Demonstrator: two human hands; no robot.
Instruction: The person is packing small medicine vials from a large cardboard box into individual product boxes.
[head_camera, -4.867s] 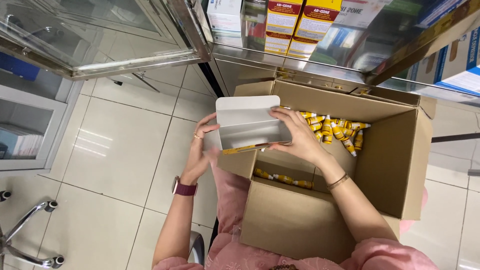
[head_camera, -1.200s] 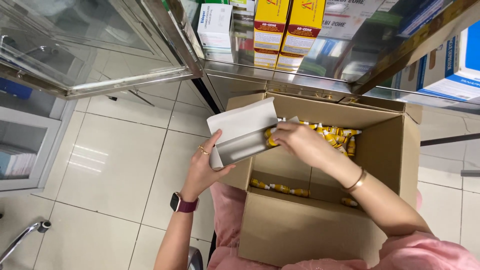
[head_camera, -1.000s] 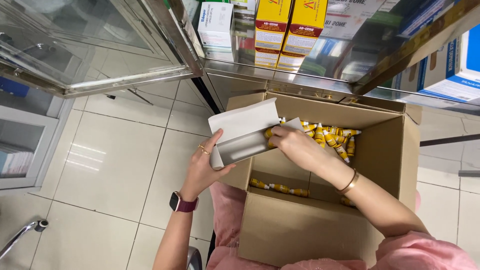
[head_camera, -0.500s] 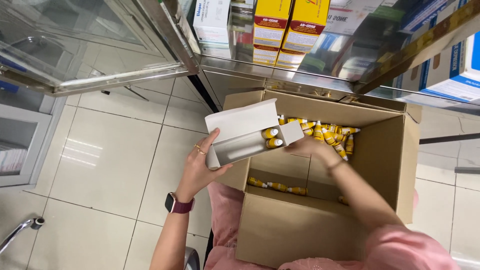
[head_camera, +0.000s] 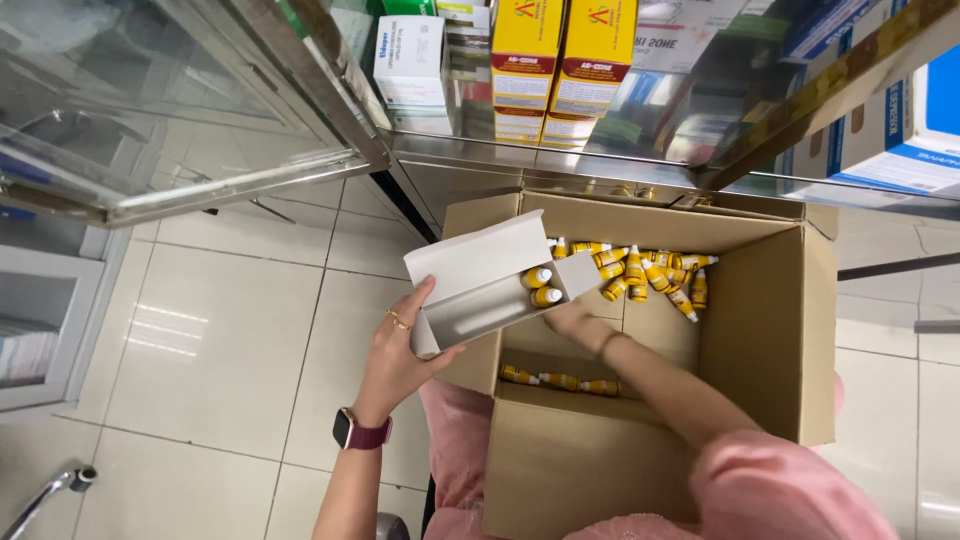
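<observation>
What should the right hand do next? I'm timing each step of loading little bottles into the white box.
Probably reach back into the cardboard carton for another yellow bottle. The white box, held by the left hand, has just two bottles at one end with most of it bare. The right hand sits under the box, apparently empty, and loose bottles lie close by.

The white carton hides the fingers of her right hand beneath it. The cardboard box's near flap covers part of the row of small yellow bottles inside. Shelf packages are cut off at the top edge, their print blurred through glass.
</observation>
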